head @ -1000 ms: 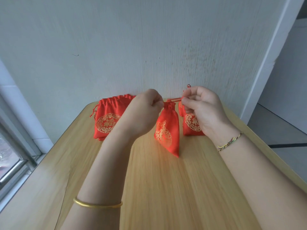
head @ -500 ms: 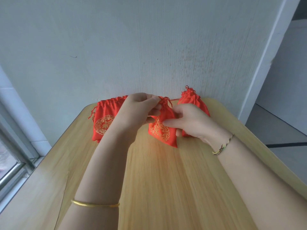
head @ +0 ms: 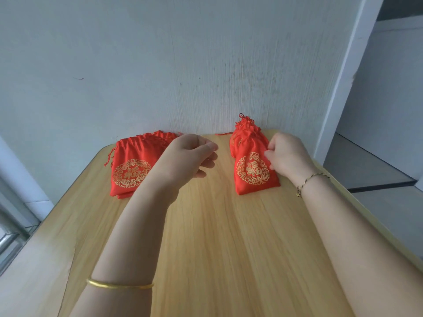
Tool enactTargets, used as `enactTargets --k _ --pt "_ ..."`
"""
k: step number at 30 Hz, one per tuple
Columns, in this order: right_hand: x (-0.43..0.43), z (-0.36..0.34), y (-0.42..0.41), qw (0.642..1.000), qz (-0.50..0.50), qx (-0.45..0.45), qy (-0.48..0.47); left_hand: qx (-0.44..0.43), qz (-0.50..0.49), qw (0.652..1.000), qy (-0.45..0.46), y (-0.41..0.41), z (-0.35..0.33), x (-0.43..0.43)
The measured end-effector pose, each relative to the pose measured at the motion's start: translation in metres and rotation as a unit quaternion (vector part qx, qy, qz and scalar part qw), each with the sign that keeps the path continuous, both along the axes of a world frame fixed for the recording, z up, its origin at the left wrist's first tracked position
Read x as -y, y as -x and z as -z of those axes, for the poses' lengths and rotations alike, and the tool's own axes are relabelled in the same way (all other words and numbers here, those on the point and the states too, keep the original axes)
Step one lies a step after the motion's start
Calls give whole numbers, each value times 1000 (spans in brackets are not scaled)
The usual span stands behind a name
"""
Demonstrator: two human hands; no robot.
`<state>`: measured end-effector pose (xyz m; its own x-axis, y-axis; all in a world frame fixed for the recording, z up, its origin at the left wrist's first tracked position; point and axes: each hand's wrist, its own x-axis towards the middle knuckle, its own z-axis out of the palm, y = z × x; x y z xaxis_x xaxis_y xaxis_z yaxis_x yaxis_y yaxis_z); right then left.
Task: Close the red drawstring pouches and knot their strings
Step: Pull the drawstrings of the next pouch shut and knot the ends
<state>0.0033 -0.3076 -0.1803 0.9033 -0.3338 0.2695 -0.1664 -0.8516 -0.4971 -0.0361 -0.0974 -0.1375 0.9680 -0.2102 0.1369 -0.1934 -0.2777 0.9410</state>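
Two groups of red drawstring pouches with gold emblems lie at the far end of the wooden table (head: 217, 236). On the left is a stack of flat pouches (head: 130, 170) with gathered, loose tops. On the right is a pile of closed pouches (head: 253, 170) with cinched tops and knotted strings. My right hand (head: 288, 156) touches the right edge of the top closed pouch with curled fingertips. Between the two groups my left hand (head: 190, 156) hovers over the table, fingers loosely curled, holding nothing.
A grey wall (head: 183, 65) rises right behind the pouches. A window frame (head: 9, 239) borders the table's left side. The table's right edge drops to a floor and a doorway (head: 389, 110).
The pouch both hands held by its strings now lies on the right pile. My left hand has let go and drawn back to the left. My right hand moved right with the pouch.
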Motion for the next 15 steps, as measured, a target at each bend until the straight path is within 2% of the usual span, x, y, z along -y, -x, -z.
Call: enactTargets --k 5,7,9,12,15 --pt "-11 -14 9 1000 -8 -1 2 0 -11 1000 -10 -2 2 -1" --pt "-21 -27 19 995 -61 -75 -37 1 -14 1000 -12 -3 3 -3" --pt "-32 -34 28 972 -123 -188 -67 1 -16 1000 -14 -3 3 -4" --pt "-43 -28 29 948 -160 -275 4 4 -17 1000 -17 -4 3 -5" --pt "-40 -17 23 954 -126 -264 57 4 -17 1000 -20 -4 4 -6"
